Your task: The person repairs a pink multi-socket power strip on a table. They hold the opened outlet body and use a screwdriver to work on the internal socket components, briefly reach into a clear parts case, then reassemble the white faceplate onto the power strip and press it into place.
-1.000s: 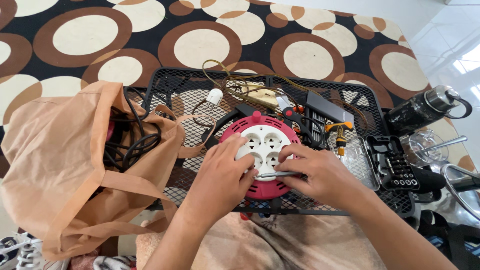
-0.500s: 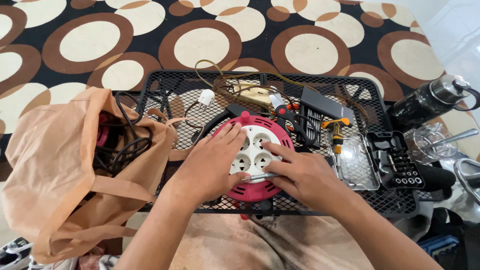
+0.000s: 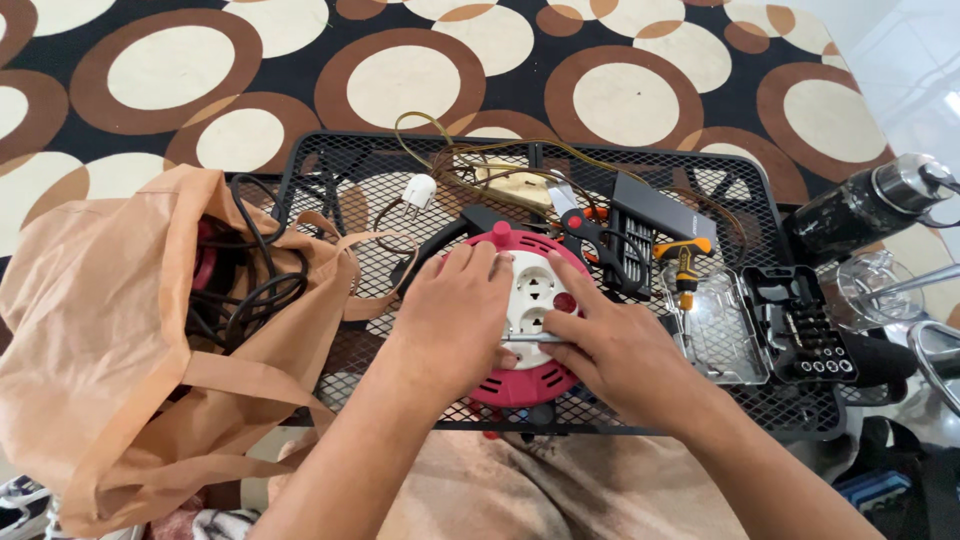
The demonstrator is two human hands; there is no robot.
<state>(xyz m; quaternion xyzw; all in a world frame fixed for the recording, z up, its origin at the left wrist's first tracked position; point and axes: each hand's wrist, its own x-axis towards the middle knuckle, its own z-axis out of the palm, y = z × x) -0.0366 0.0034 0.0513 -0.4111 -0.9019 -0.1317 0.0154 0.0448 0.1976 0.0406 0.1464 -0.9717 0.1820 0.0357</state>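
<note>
A red cable reel [image 3: 530, 290] with a white socket face lies flat on a black mesh table [image 3: 330, 170]. My left hand [image 3: 450, 320] rests palm-down on the reel's left half, holding it in place. My right hand [image 3: 620, 350] grips a thin metal screwdriver shaft [image 3: 530, 338] whose tip lies across the lower part of the white socket face. A white plug [image 3: 418, 190] on a black cable lies just behind the reel.
A tan cloth bag [image 3: 110, 340] with black cables sits at the left. An open bit-set case [image 3: 770, 325], an orange-handled driver [image 3: 683, 268], pliers, a beige power strip [image 3: 510, 180] and a black flask [image 3: 865, 205] lie right and behind. Circle-patterned carpet lies beyond.
My view has shifted slightly. My left hand has settled flatter on the reel, and my right hand has kept the screwdriver at the socket face with small movement.
</note>
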